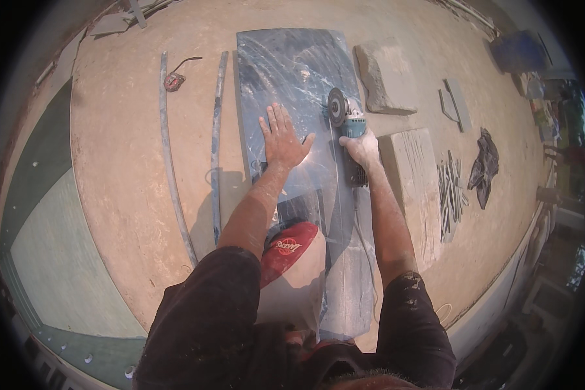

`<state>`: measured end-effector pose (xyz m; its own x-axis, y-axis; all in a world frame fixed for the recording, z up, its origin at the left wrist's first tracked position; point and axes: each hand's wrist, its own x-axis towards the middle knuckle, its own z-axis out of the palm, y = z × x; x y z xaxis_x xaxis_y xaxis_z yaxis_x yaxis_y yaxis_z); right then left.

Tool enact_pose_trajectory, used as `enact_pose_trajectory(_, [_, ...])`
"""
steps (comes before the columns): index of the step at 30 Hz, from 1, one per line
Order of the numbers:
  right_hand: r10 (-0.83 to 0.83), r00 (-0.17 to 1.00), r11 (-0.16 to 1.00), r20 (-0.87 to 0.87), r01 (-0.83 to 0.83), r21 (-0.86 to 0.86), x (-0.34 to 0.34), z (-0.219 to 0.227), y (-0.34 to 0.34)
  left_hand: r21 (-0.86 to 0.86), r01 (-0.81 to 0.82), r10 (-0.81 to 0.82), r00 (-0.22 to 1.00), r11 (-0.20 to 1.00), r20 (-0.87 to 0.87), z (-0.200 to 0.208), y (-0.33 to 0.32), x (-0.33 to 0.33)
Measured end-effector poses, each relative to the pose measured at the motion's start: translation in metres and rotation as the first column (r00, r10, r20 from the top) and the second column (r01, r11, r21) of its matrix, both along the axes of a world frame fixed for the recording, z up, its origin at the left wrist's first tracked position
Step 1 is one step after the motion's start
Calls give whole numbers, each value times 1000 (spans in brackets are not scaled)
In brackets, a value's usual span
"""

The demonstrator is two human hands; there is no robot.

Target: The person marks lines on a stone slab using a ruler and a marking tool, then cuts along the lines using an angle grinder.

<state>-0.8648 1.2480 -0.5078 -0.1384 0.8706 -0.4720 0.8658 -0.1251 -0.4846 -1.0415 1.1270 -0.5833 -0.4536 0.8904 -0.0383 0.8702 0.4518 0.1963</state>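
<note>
A long grey stone slab (292,58), streaked with pale dust, stretches away in front of me. My left hand (285,140) lies flat on it, palm down, fingers stretched out and thumb apart. In my right hand (363,147) is a teal angle grinder (353,125), gripped round its body. Its dark round disc (337,107) stands on edge above the slab's right part; whether it touches the stone I cannot tell. A thin straight line runs along the slab from the disc toward me. The grinder's cord (364,237) trails back along the right side.
Left of the slab lie two long metal bars (169,149) and a red tape measure (173,81). To the right are a rough stone block (387,77), a pale ridged block (413,188), narrow stone strips (450,195) and a crumpled black plastic bag (484,166). A blue container (519,52) stands far right.
</note>
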Motion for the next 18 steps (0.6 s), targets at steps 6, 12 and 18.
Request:
enact_pose_trajectory(6, [-3, 1000, 999, 1, 3, 34, -5, -1, 4, 32, 0, -1, 1000, 999, 15, 0, 0, 1])
enact_pose_trajectory(12, [11, 1000, 999, 4, -11, 44, -6, -7, 11, 58, -8, 6, 999, 998, 39, 0, 2, 1])
enact_pose_trajectory(18, [23, 1000, 998, -19, -22, 52, -12, -3, 14, 67, -11, 8, 999, 998, 50, 0, 2, 0])
